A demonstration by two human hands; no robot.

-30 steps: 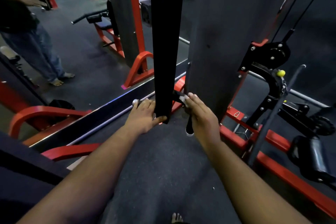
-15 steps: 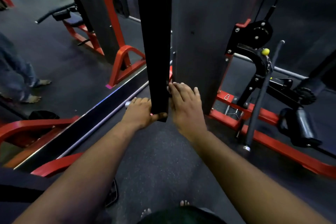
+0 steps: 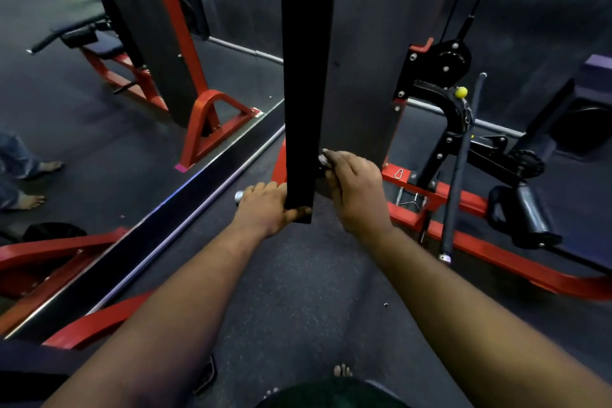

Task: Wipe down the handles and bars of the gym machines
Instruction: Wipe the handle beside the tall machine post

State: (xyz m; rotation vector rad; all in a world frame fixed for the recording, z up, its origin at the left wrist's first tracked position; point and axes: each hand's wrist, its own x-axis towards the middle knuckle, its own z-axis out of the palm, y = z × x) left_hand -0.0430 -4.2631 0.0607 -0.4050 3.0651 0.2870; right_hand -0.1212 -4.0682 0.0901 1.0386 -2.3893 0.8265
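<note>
A black upright post (image 3: 308, 76) hangs down the middle of the view. Behind its lower end runs a low bar with a chrome end cap (image 3: 239, 197). My left hand (image 3: 265, 209) grips that bar just right of the cap, and its thumb curls under the post's bottom edge. My right hand (image 3: 356, 189) is curled against the right side of the post. It pinches a small white cloth (image 3: 323, 160) at its fingertips. The bar between the two hands is hidden by the post.
A cable machine with a red base frame (image 3: 496, 255), a black pulley (image 3: 447, 60) and a leaning black bar (image 3: 458, 175) stands at the right. A mirror wall (image 3: 99, 109) on the left reflects a bench and someone's bare feet. The floor is dark rubber (image 3: 298, 291).
My right hand has slid from below the post's end up along its right side, now with white cloth showing. My left hand stays on the bar.
</note>
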